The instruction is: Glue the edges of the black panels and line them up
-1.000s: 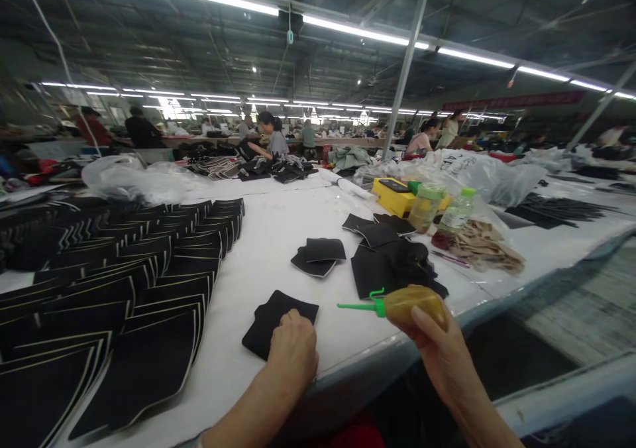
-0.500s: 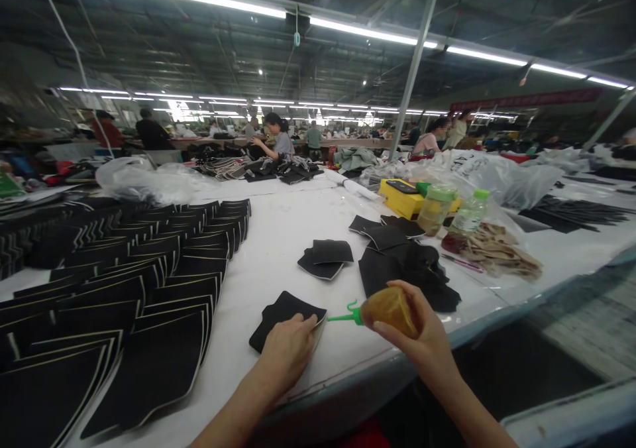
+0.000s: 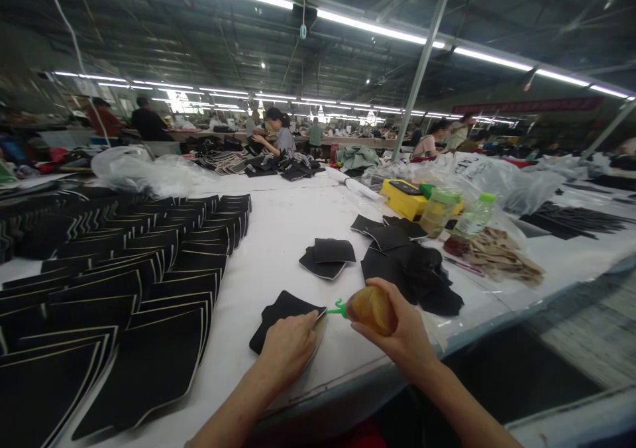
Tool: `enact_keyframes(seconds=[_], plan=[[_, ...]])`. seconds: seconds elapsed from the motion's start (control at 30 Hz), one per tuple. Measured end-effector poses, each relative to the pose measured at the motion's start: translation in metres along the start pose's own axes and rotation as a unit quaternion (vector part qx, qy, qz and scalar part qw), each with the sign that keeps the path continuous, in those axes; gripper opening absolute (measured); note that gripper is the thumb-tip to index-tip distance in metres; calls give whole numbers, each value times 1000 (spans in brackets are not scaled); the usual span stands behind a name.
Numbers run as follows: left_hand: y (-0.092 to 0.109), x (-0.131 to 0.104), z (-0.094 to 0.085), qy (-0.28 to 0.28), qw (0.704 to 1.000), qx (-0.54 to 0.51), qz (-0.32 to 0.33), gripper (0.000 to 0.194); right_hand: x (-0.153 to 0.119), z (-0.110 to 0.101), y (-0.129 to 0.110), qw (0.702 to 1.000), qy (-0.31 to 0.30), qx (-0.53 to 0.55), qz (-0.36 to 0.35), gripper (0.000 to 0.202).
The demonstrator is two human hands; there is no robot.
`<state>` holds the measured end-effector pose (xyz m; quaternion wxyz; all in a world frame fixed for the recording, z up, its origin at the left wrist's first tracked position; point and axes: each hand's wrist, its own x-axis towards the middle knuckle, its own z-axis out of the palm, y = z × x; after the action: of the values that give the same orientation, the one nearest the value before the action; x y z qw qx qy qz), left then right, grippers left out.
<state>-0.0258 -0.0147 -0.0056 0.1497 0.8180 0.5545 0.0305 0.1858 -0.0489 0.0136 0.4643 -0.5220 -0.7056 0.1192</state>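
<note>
Near the front edge of the white table lies a black piece [image 3: 278,312]. My left hand [image 3: 289,342] rests on its right side, fingers close together and pressing it down near the corner. In my right hand [image 3: 392,325] is an amber squeeze bottle [image 3: 372,309] with a green nozzle, held on its side. The nozzle's tip is at the right corner of the black piece, close to my left fingertips; whether it touches cannot be made out. Behind, two small black pieces [image 3: 334,250] overlap, and a dark heap [image 3: 412,269] lies to their right.
Rows of black pieces with pale edges [image 3: 163,329] cover the left of the table [image 3: 278,216]. At the right are a yellow box [image 3: 400,203], a jar [image 3: 440,211], a green-capped bottle [image 3: 474,215] and beige cloth [image 3: 501,252]. People work in the background.
My right hand has moved left with the amber bottle, bringing the nozzle to the corner of the black piece. My left hand stays on that piece, with little movement.
</note>
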Motion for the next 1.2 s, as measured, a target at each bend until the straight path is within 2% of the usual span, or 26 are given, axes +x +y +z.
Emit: enact_keyframes(seconds=[0.13, 0.27, 0.43, 0.5, 0.67, 0.83, 1.03, 1.2], plan=[[-1, 0, 1, -4, 1000, -11, 2, 48, 0, 1, -1, 1000, -12, -13, -12, 57], [-2, -1, 1, -6, 1000, -15, -4, 49, -1, 1, -3, 999, -34, 0, 31, 57], [-3, -2, 1, -12, 999, -46, 0, 49, 3, 1, 0, 998, -12, 13, 67, 57], [-5, -3, 1, -13, 998, -59, 5, 48, 4, 0, 2, 997, -20, 15, 76, 57], [-6, -6, 2, -11, 998, -68, 13, 48, 4, -1, 2, 981, -82, 97, 146, 59], [-6, -7, 3, -10, 998, -65, 10, 49, 9, -2, 1, 981, -41, 108, 155, 57], [-8, -7, 5, -8, 997, -67, 20, 48, 5, -3, 0, 962, -98, 174, 185, 58], [-10, -8, 9, -5, 998, -63, 24, 48, 8, -4, 3, 974, -51, 142, 169, 58]])
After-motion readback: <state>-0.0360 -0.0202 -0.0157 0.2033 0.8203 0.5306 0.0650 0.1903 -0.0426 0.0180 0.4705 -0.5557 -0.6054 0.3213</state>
